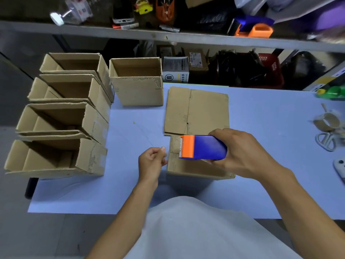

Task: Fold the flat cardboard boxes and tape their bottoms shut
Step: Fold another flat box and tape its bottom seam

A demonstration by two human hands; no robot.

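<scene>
A folded cardboard box (194, 168) stands bottom-up on the blue table (115, 184) in front of me. My right hand (240, 152) grips a blue and orange tape dispenser (201, 147) over the box's closed flaps, its orange blade end pointing left. My left hand (152, 161) hovers just left of the box with curled fingers; thumb and forefinger are pinched together, and I cannot tell whether clear tape is between them. A flat cardboard box (197, 111) lies on the table behind it.
Several erected open boxes (61, 120) stand in a column at the left, and another open box (137, 82) at the back. Scissors (325, 142) and a cardboard tape core (326, 122) lie at the right; a green bottle (334, 92) is far right. A cluttered shelf (168, 35) runs above.
</scene>
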